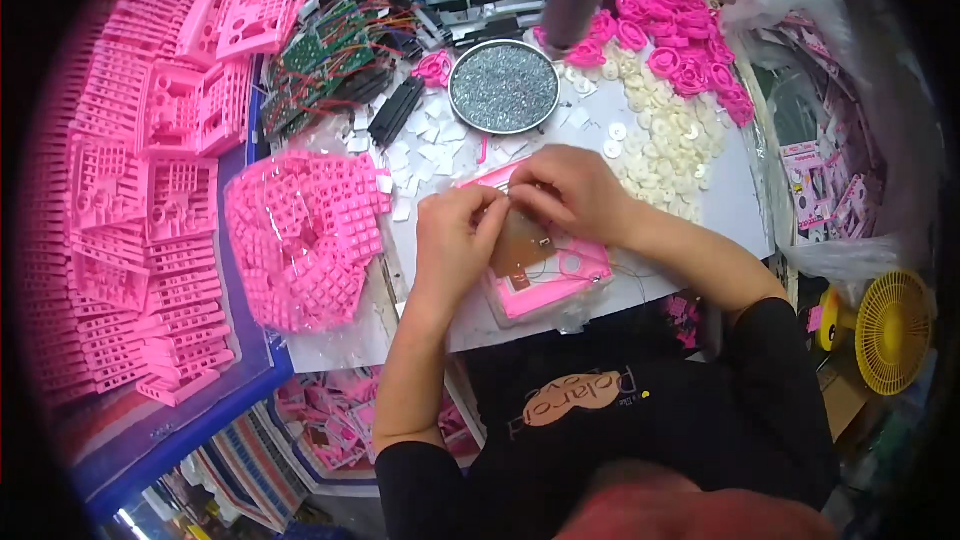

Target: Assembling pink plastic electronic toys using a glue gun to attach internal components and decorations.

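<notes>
A pink plastic casing [545,292] lies on the white tabletop in front of me. Set into it is a brown circuit board [522,252], with thin wires trailing at its right side. My left hand [455,230] is closed in a pinch over the board's upper left. Beside it, my right hand [572,188] pinches too, its fingertips almost meeting the left ones at the casing's upper part. Whatever sits between the fingers is too small and covered to make out. Just above the hands stands a round metal dish of small screws [503,86].
Pink molded shells [130,190] are stacked at the left beside a clear bag of pink keypads [305,240]. Green circuit boards [335,60], black parts [397,110], pink rings [680,20] and cream discs [675,145] crowd the far side. A yellow fan [893,332] stands at right.
</notes>
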{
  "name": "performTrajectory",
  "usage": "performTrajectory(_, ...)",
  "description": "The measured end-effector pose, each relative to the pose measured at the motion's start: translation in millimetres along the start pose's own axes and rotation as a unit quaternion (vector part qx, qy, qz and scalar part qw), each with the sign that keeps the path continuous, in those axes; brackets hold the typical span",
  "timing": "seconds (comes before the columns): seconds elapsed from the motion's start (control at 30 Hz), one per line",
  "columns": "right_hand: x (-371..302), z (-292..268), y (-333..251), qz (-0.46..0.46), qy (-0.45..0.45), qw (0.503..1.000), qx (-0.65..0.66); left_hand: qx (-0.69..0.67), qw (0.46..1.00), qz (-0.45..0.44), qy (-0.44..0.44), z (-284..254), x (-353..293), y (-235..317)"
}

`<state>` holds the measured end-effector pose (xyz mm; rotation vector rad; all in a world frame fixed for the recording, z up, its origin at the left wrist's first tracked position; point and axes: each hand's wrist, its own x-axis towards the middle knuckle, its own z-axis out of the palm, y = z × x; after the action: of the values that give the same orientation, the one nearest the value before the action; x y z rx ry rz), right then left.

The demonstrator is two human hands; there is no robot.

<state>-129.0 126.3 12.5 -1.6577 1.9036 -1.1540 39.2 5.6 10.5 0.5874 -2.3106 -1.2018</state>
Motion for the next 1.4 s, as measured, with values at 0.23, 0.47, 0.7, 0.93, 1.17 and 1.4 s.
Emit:
performTrajectory(0.23,-25,2,-12,0.080,-0.021,0.962,0.259,0.038,0.990,0.124,0.050,9,-7,-7)
performTrajectory(0.47,2,-35,-13,0.127,-0.123,0.970,0.165,0.068,0.989,0.098,0.092,5,-25,-17)
performTrajectory(0.7,172,-31,111,0.048,0.106,0.869,-0.481,0.028,0.993,0.032,0.111,15,-22,-7)
performTrajectory(0.93,157,-77,97,-0.041,0.202,0.947,-0.248,0.071,0.988,0.057,0.128,12,-35,-17)
performTrajectory(1.17,22,-77,-13,0.054,-0.307,0.950,0.025,0.031,0.990,0.018,0.135,14,-37,-20)
performTrajectory(1.4,3,-42,-18,-0.063,-0.128,0.964,-0.223,0.099,0.985,0.110,0.086,3,-32,-20)
